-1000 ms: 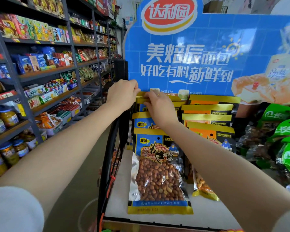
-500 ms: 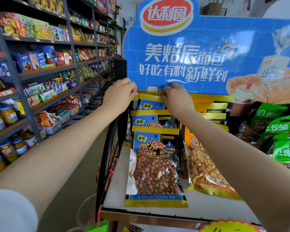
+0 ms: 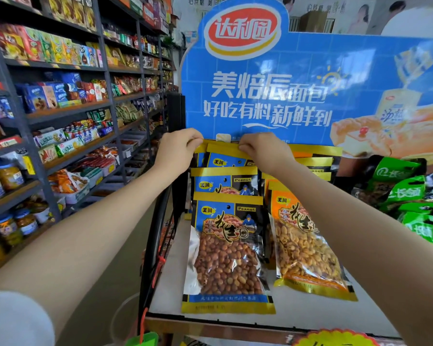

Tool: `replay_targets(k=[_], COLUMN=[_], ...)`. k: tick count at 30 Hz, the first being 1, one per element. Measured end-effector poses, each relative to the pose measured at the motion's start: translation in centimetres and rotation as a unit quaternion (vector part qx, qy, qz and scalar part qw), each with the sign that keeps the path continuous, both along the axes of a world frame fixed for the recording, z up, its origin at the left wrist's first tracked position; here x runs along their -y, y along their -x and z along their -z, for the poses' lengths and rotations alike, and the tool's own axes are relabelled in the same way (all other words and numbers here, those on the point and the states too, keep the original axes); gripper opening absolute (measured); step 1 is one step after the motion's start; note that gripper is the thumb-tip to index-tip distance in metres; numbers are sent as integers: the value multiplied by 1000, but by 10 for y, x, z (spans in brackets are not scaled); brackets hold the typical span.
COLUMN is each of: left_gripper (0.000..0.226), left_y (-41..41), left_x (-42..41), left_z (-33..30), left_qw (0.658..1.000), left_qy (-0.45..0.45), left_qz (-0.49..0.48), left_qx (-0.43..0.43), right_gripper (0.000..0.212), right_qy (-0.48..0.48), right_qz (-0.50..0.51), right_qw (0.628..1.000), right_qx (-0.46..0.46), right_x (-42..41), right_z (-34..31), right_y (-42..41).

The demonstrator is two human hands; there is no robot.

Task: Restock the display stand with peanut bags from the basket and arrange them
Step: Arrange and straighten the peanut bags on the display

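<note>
Two hands, left hand (image 3: 179, 148), right hand (image 3: 261, 149), seemingly pinching rearmost peanut bag (image 3: 223, 156) top

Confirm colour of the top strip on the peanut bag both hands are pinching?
Yellow, above a blue label; the head view shows the top strip clearly.

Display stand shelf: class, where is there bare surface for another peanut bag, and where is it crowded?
Bare white shelf lies in front of the blue bag and orange bag, and left of the blue bag. Behind them it is crowded: overlapping rows, green bags at right.
</note>
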State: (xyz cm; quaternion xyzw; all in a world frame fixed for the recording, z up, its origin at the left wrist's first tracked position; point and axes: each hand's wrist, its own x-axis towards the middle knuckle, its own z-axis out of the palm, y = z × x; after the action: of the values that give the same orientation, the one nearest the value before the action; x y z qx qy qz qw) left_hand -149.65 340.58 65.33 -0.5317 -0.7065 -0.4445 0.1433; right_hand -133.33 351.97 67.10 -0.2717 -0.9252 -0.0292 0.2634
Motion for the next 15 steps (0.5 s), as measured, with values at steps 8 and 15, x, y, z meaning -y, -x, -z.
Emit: replay_targets(k=[8,15], left_gripper=[20,23], left_y=[-7,-13], left_x=[2,-16], left_z=[21,21], left_qw=[998,1000], left_qy=[-27,4], left_qz=[-7,-22], left_qx=[-55,-4], right_gripper=[29,26], right_qy=[26,21], right_qz=[59,55], right_qw=[995,997], right_qx=[74,56], right_x=[0,-2], right_z=[-23,-15], right_y=[6,6])
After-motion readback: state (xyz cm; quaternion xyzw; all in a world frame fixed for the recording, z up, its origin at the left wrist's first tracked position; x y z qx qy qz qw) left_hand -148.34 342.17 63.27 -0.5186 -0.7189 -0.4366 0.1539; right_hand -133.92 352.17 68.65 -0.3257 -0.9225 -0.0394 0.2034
